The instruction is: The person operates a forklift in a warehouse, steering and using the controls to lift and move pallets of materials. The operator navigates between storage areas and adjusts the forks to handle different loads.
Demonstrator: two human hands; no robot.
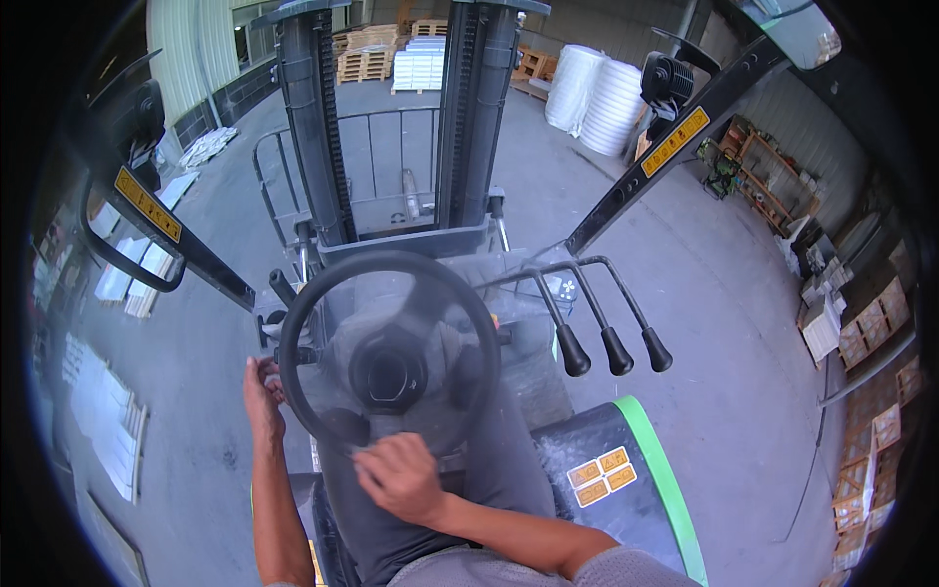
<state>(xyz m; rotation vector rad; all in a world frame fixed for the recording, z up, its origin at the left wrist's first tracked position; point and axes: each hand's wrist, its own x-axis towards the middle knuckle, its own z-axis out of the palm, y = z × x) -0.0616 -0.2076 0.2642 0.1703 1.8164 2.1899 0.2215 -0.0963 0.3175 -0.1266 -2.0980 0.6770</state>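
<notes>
Right forearm above lap, right hand by steering wheel.

Left hand standing tall, right hand curling in!

Over on the left, the left forearm is running almost straight up, fingers pointing upward and bending loosely! The right forearm is slanting across the body, up toward the left, that hand showing its back, fingers folding under!
</notes>
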